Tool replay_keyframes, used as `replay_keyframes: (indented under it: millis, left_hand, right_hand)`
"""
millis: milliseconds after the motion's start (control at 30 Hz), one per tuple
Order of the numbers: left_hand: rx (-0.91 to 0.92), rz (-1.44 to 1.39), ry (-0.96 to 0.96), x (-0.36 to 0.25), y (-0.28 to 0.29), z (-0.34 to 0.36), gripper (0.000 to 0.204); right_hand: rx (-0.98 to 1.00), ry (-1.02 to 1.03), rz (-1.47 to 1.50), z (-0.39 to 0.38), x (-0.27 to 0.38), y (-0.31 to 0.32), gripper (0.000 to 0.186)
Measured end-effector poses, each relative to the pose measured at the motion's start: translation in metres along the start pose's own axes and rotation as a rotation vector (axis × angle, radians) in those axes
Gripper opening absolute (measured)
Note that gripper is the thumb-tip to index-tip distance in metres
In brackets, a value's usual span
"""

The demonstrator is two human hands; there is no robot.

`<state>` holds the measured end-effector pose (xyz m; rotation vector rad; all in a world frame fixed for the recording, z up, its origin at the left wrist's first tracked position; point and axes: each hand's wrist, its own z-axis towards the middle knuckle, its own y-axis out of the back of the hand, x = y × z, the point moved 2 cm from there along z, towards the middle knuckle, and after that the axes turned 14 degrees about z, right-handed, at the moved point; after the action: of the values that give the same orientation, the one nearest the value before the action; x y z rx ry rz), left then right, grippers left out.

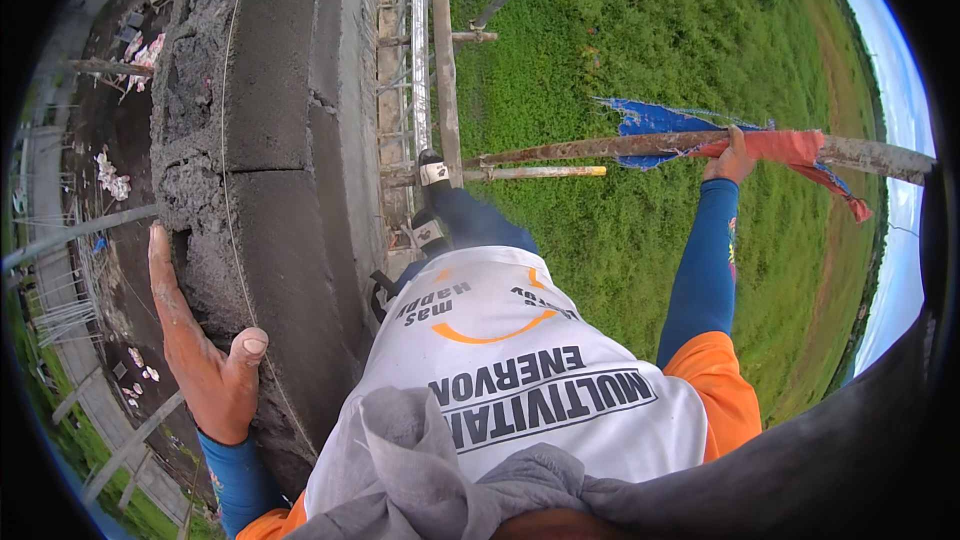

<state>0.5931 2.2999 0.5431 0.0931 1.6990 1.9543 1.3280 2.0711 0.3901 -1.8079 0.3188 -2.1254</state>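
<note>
My left hand [210,360] lies open along the rough edge of a grey concrete block wall [280,80], fingers stretched out and thumb apart, touching it. A thin string [230,60] runs lengthwise over the wall beside that hand. My right hand [730,155] is closed round a rusty horizontal pipe [560,151], where torn red cloth [775,145] is wrapped and ragged blue sheeting [645,118] hangs.
My feet in dark sandals [430,232] are on a narrow scaffold beside the wall, with a plank [444,60] and metal rail [419,70]. Beyond the pipes, grass [580,40] lies far below. Left of the wall are lower framing [60,270] and scattered debris [112,175].
</note>
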Motion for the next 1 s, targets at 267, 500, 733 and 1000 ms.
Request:
replay_keyframes:
  millis: [267,500,733,1000]
  left_hand:
    - [0.01,-0.221,0.158,0.011,-0.005,0.017,0.087]
    - [0.199,-0.366,0.501,0.043,-0.009,0.027,0.088]
    - [0.015,-0.527,0.513,0.144,-0.043,0.036,0.085]
    - [-0.008,-0.571,0.474,0.159,-0.057,0.028,0.089]
  right_hand:
    - [0.017,0.077,0.038,-0.005,0.002,-0.005,0.036]
    - [0.133,0.121,0.063,-0.008,0.003,-0.007,0.035]
    - [0.076,0.068,0.045,-0.016,0.007,-0.013,0.033]
    - [0.06,0.062,0.072,-0.02,0.008,-0.017,0.035]
